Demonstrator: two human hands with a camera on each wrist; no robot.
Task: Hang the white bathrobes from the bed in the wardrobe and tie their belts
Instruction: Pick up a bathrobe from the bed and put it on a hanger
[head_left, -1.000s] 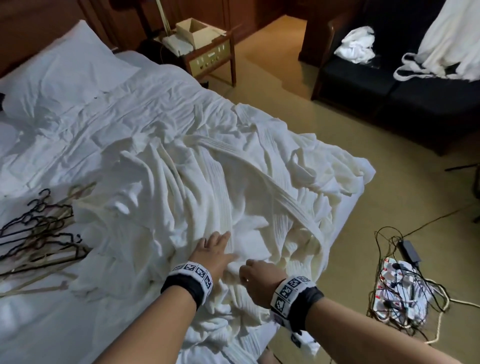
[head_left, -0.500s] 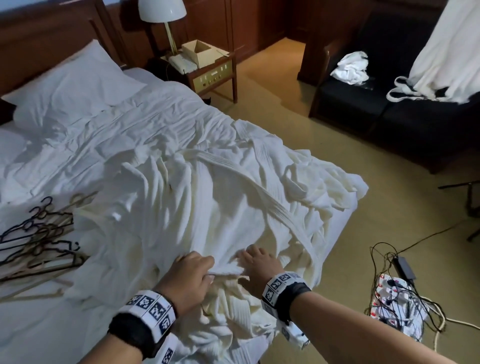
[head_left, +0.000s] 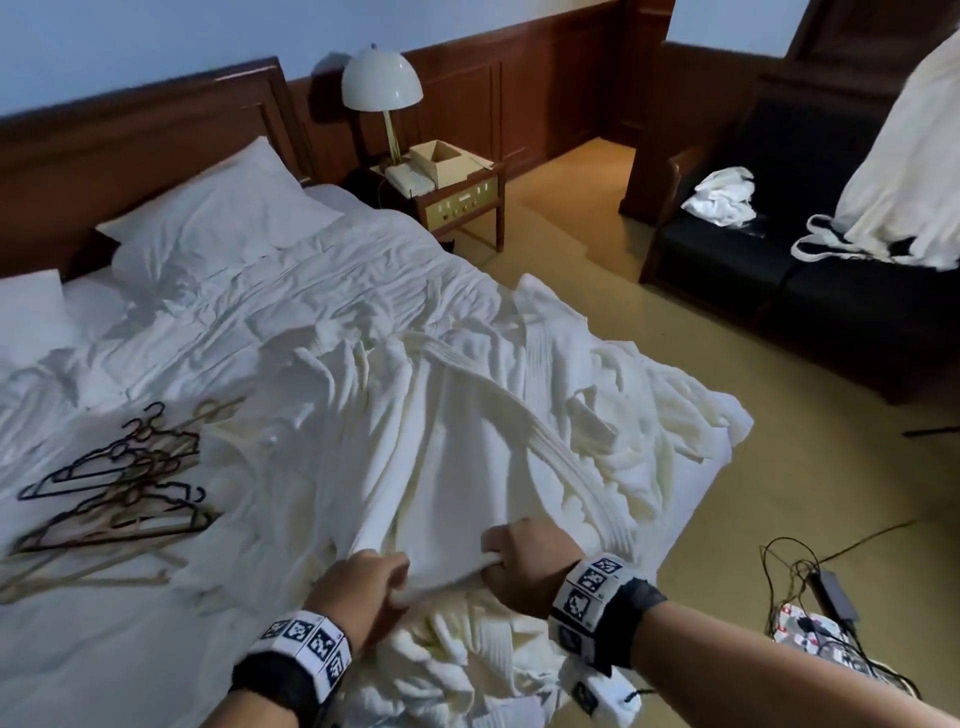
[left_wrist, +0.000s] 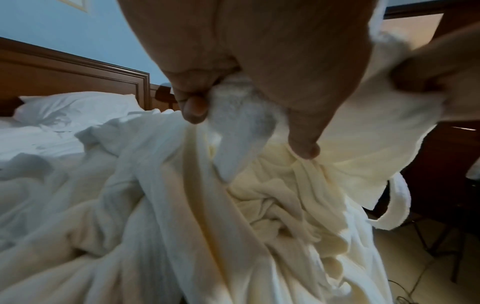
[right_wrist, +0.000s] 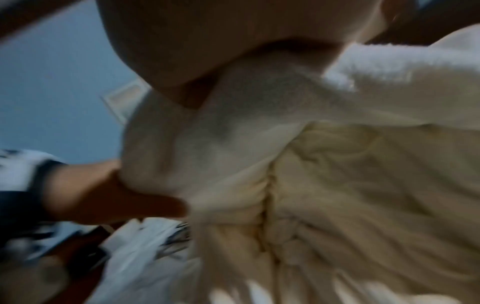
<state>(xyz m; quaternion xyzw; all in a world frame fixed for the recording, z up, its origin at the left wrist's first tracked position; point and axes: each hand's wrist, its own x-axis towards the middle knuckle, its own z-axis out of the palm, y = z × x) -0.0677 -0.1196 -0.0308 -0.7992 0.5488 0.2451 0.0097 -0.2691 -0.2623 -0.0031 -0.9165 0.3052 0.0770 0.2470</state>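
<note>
A pile of white bathrobes (head_left: 467, 441) lies crumpled across the foot of the bed (head_left: 270, 312). My left hand (head_left: 363, 587) grips the near edge of the top bathrobe (left_wrist: 233, 131), fingers curled round a fold of cloth. My right hand (head_left: 524, 564) grips the same edge a hand's width to the right, and the cloth (right_wrist: 259, 127) bunches under its palm. The edge between both hands is raised off the pile. A long belt (head_left: 545, 441) runs diagonally over the robes. Several hangers (head_left: 119, 499), black and wooden, lie on the sheet to the left.
A dark sofa (head_left: 810, 291) at the right holds a white cloth bundle (head_left: 722, 197) and another hanging robe (head_left: 904, 171). A nightstand (head_left: 457, 202) with a lamp (head_left: 379, 88) stands by the headboard. A power strip with tangled cables (head_left: 815, 623) lies on the floor at the lower right.
Both hands went from resting on the robe pile to gripping its near edge and lifting it. My head rose, bringing the headboard and lamp into view.
</note>
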